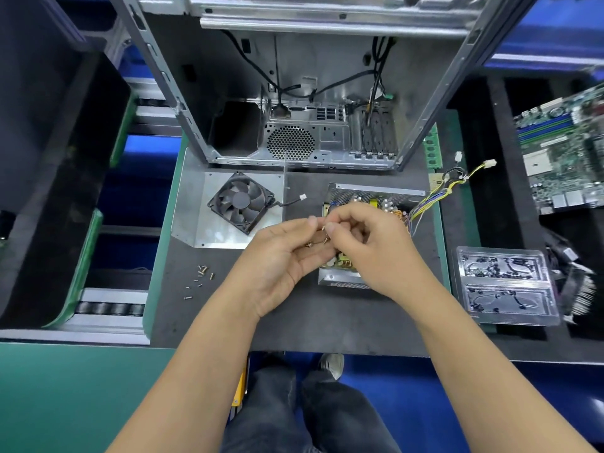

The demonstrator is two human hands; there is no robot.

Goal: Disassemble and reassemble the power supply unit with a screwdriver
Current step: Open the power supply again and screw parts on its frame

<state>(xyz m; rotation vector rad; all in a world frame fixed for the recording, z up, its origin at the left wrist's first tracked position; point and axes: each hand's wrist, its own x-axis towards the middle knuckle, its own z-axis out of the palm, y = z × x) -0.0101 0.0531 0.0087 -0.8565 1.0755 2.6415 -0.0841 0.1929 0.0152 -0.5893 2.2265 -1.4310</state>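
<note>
The person is standing at the desk [327,322] with both hands meeting just above the opened power supply unit [366,204]. The left hand [281,256] is lying palm up, its fingers [305,223] loosely cupped and cradling a few small brass screws [310,244] in the palm. The right hand [366,243] is curling over it, thumb and forefinger pinching one screw [323,227] right at the left fingertips. Directly beneath the right fingers the power supply's circuit board is showing, with its bundle of coloured wires [434,194] trailing off beyond the knuckles. Beyond the left fingers a black cooling fan [242,201] is resting on a metal cover plate [196,220]. Outward of the left wrist a scatter of loose screws [201,276] is lying on the dark mat. Farther ahead of both hands an empty computer case [294,93] is lying open, and a clear plastic tray [503,282] is sitting out past the right forearm.
</note>
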